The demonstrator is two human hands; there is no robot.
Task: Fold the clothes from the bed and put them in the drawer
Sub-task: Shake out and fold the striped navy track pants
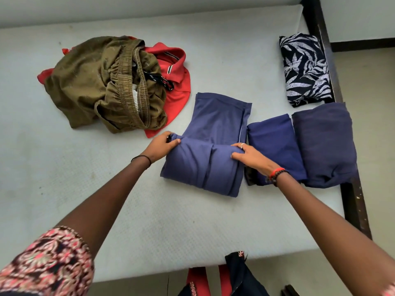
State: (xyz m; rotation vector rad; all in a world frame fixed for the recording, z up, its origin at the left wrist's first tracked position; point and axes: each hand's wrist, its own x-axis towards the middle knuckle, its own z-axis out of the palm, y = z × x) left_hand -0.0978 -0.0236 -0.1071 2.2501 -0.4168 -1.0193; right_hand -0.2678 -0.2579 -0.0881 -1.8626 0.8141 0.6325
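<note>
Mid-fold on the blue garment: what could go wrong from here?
1. The left hand and right hand grip only the fold's ends on the half-folded blue fabric garment; letting go may unroll it.
2. The folded dark navy cloth sits at the edge of the grey mattress; a nudge might drop it.

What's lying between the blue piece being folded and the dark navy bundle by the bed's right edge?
A folded blue garment fills that gap, as the head view shows.

Olive shorts [92, 86] over red polo [178, 92]; slate-blue garment [215, 122] centre; deep-blue fold [275, 144], navy bundle [324, 142] at mattress [128, 199] right edge; navy-white leaf print [303, 69] beyond.
</note>
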